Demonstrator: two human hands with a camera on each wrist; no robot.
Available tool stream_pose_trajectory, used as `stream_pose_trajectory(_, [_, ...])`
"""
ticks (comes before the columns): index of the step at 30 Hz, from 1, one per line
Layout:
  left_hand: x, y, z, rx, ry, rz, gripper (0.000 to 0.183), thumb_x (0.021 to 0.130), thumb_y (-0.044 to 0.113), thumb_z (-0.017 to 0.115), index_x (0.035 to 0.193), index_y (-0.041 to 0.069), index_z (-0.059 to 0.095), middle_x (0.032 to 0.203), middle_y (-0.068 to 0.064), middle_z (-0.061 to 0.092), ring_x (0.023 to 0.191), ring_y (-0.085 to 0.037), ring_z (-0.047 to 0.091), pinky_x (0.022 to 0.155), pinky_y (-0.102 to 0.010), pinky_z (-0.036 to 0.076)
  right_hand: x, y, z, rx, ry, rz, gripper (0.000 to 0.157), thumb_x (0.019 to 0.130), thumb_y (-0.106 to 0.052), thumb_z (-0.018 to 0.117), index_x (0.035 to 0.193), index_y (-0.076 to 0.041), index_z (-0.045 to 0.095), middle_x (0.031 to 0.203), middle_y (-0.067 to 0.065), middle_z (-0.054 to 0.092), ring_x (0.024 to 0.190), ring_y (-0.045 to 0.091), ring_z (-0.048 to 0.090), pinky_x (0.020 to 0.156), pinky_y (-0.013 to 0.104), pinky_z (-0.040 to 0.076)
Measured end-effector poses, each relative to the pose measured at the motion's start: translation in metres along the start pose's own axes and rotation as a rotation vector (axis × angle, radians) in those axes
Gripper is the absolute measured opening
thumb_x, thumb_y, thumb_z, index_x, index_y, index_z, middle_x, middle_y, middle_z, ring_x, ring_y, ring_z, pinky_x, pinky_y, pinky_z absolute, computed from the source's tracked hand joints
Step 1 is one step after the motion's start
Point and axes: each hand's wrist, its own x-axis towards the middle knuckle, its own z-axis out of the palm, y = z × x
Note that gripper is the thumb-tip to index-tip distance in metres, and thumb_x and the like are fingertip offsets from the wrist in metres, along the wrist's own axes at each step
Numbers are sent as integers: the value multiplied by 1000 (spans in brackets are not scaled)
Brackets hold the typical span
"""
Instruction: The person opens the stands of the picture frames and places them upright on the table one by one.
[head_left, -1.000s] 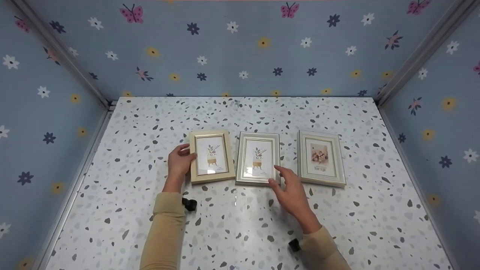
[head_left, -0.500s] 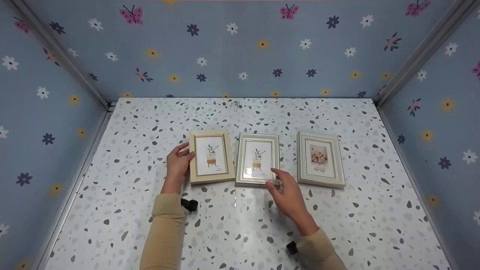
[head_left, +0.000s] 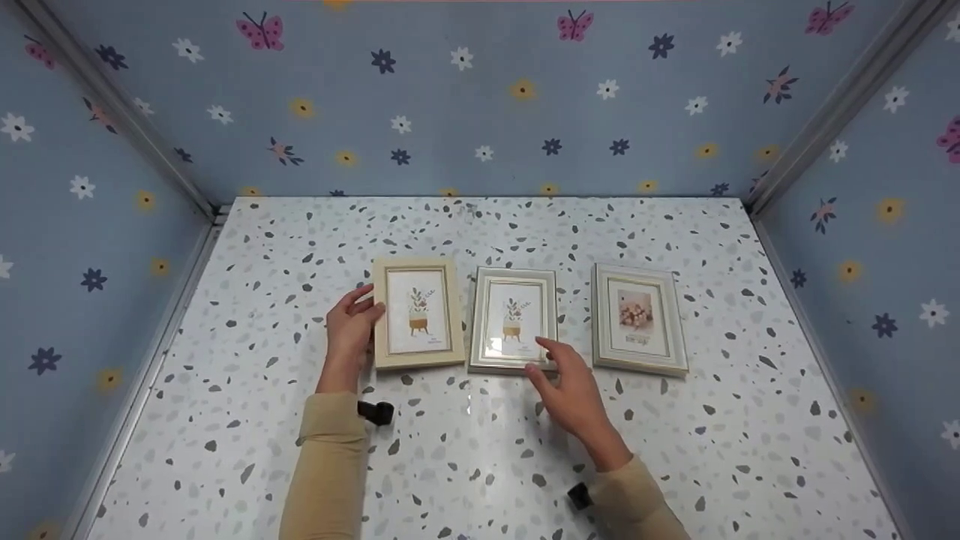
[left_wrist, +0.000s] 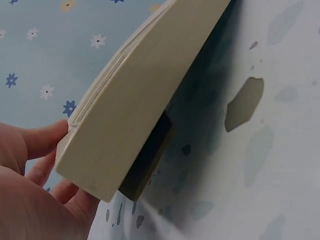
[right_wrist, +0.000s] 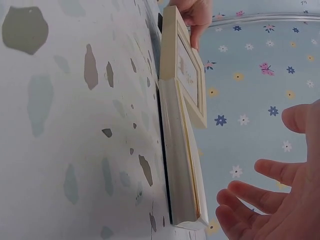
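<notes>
My left hand [head_left: 350, 330] grips the left edge of a cream picture frame [head_left: 382, 315] with a potted-plant print. In the left wrist view, the thumb lies on the front of this cream frame [left_wrist: 117, 107]; the frame is tilted and raised off the table, and a dark piece shows beneath it. To its right lies a silver-edged picture frame [head_left: 514, 304] with a similar print. My right hand [head_left: 574, 394] hovers over that frame's lower right corner, its fingers spread and holding nothing. The right wrist view shows this right hand [right_wrist: 280, 195] apart from the silver-edged frame [right_wrist: 182, 165].
A third picture frame [head_left: 637, 319], whitish with a pink flower print, lies flat at the right. The speckled table [head_left: 480, 465] is bounded by blue floral walls [head_left: 450, 97] at the back and sides. A small black device [head_left: 376, 412] sits at my left wrist.
My left hand and the cream frame have moved slightly left, and the frame appears more lifted. My right hand has shifted a little left over the silver-edged frame. The other two frames stay put.
</notes>
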Motion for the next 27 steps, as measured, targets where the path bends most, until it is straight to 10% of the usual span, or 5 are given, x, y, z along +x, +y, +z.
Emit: stream_pose_trajectory(27, [-22,15,10,26,-79,99,52,93,3,70,141,16,56,133,-11,60,110,-23,63,84,-34,56,0,5,-6,37,19,14,48,100,-31,62,141,-9,53,132,14,59,115,30,59,90,50,49])
